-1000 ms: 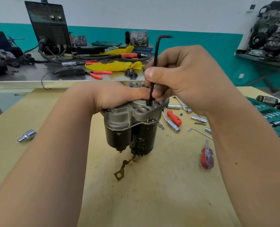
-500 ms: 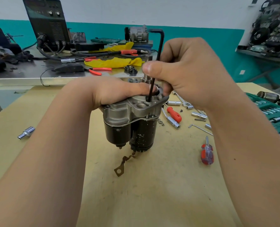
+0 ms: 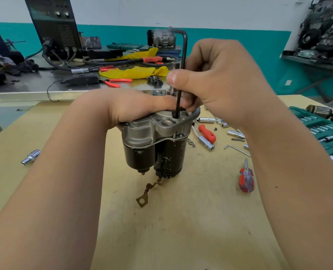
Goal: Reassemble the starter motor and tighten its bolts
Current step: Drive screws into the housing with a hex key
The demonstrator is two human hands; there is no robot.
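Silver aluminium up top, black steel below: steadying a twin-barrelled starter motor (image 3: 154, 145) upright around the middle of the tan wooden table (image 3: 161, 230), somewhat toward its far edge. Not being able to tell whether resting on the surface or held just clear of it. Wrapping the left hand (image 3: 130, 108) over the housing's left shoulder, fingers curled round the casting. Pinching the long shaft of a black L-shaped steel hex key (image 3: 184, 51) in the right hand (image 3: 220, 80), thumb pressing against curled fingers, short arm pointing left at the top, tip sinking into a recessed hole in the mounting flange. Trailing from the motor's underside toward the near edge: a braided copper lead with a flat eyelet (image 3: 144, 195). Lying toward the right edge: a red-handled screwdriver (image 3: 246, 181) and chrome sockets (image 3: 235, 134).

Seemingly running a socket-head bolt down. Doing this well probably meaning holding the key plumb and fully seated to avoid rounding the head, twirling the shaft lightly until snug, bracing the housing against the twist, then likely flipping to the short end for final leverage.
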